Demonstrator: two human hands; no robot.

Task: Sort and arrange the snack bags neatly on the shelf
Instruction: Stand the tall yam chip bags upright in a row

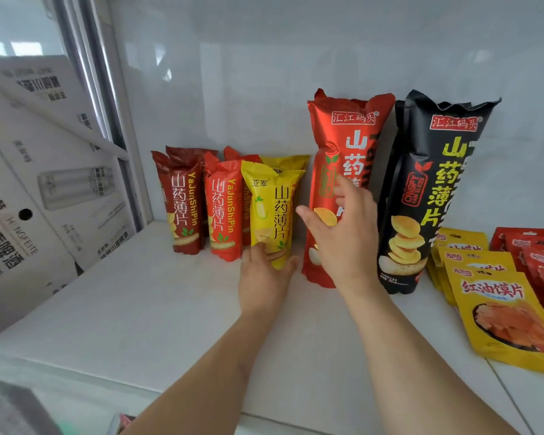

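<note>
While the left hand [264, 277] cups the base of the small yellow bag [272, 211] at frame centre | right hand [343, 233] spread, holding nothing, before the tall red bag [343, 146] | risk: a nudge could topple the upright row

The small dark red bag [182, 205] and small red bag [223, 211] read "YaJunShiPin". The small yellow bag [272, 211] bore "亚军". The tall red bag [346, 158] and tall black bag [434, 183] showed "汇江码头". The near flat yellow pouch [503, 315] read "红油馍片".
</note>
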